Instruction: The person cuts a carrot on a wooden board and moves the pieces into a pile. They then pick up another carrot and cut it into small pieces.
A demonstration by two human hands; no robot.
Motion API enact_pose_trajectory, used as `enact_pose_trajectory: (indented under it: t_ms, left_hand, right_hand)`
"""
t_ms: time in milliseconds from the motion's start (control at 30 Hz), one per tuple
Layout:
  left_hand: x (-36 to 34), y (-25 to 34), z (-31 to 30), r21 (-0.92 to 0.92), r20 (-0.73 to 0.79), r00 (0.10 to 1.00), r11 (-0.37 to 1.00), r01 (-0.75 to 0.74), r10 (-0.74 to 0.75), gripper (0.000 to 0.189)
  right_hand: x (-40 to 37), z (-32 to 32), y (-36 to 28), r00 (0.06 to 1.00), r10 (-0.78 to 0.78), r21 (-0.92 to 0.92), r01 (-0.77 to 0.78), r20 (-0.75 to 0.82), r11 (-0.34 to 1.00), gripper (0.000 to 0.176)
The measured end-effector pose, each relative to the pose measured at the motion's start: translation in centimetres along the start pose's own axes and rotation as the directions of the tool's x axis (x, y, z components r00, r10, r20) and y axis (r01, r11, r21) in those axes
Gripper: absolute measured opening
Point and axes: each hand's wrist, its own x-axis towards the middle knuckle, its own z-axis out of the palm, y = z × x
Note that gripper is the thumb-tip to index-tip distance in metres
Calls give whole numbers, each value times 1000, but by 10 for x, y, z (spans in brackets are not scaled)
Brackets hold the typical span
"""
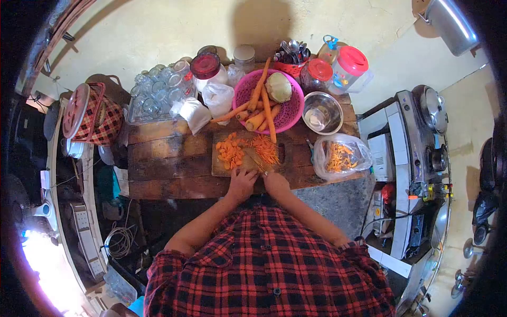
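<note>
A wooden cutting board [218,168] lies near the table's front edge. On its left is a pile of round carrot slices [229,152]; on its right, thin carrot strips [266,149]. My right hand [277,183] grips a knife [257,159] at the board's front, its blade slanting up and left between the two piles. Just left of the knife, my left hand [243,183] rests at the board's front edge with fingers bent and close together. Whatever lies under those fingertips is hidden.
Behind the board stands a pink basket [299,113] with whole carrots [257,120] and a cabbage [279,87]. To the right are a steel bowl [338,113] and a plastic bag [363,156] of peelings. Glasses [153,105] and jars [205,66] line the back.
</note>
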Motion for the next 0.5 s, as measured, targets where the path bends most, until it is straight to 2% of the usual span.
enact_pose_trajectory:
  t_ms: [100,200,333,400,500]
  left_hand:
    - [0,2,-1,-22,1,1000,1000,11,-11,37]
    - [-1,5,-4,7,-14,1000,1000,18,-18,39]
    - [-1,3,-5,0,22,1000,1000,5,-5,40]
    - [-2,6,-6,33,6,1000,999,14,-14,39]
    - [-2,7,-8,42,-4,1000,999,15,-15,38]
  right_hand:
    - [-23,9,10,996,61,-34,-63,-61,997,38]
    - [-12,13,4,993,98,4,-98,-61,995,37]
    - [1,4,1,998,3,42,0,-66,999,37]
    - [-18,1,2,995,95,-4,-95,-19,995,36]
    - [-24,11,8,993,109,-31,-110,-35,993,37]
